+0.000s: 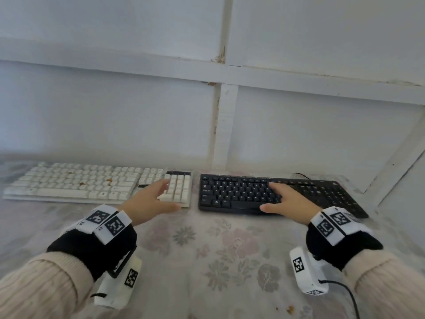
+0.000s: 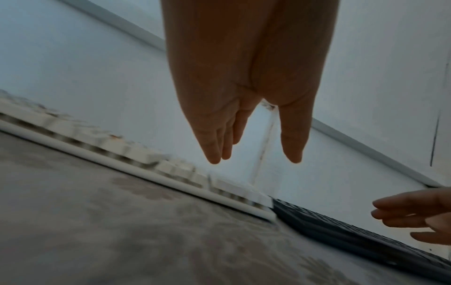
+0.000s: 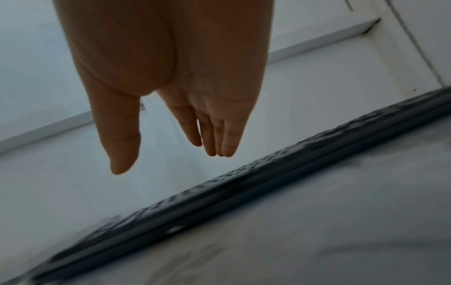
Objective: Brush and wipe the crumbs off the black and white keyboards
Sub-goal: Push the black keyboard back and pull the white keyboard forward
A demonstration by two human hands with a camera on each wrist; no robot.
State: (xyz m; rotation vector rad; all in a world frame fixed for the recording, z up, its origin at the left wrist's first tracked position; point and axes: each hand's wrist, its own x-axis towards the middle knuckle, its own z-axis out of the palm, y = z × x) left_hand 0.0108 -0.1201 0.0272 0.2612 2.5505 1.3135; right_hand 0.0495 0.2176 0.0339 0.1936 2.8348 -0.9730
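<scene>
While both arms reach forward, left hand flat-fingered, holding nothing, over white keyboard, right hand likewise spread, ungrasping, above black keyboard

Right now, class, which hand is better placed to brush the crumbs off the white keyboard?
Left hand: open, over the white keyboard's right end, nearer the crumbs. The right hand is over the black keyboard.

White keyboard left, black keyboard right, both on tbl
</scene>
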